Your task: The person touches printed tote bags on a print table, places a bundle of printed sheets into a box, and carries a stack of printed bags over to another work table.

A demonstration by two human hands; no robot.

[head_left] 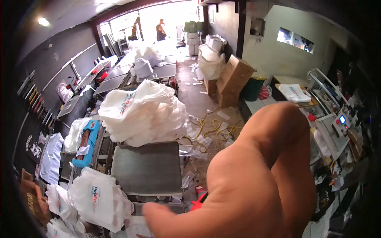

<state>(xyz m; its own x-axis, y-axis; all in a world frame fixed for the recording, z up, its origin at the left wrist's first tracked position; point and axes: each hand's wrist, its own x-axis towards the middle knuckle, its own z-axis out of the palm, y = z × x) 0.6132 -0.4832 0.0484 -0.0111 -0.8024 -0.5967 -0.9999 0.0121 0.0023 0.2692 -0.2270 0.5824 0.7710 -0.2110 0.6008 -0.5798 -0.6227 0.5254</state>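
A bent bare arm (278, 158) fills the lower right, its elbow high in view; no right hand shows. At the bottom centre a blurred, rounded end of bare skin (160, 218), seemingly part of my left hand, lies beside a stack of white printed bags (95, 198). Its fingers cannot be made out, nor can anything held. Just beyond is a dark flat platen (147, 168). Behind that platen rises a large heap of white printed sheets or bags (143, 113).
Left of the platen is a blue device (87, 146). Cardboard boxes (234, 79) and a yellow cord (203, 133) are on the floor side. A machine with a lit screen (342, 119) stands right. Another person (160, 31) is far back.
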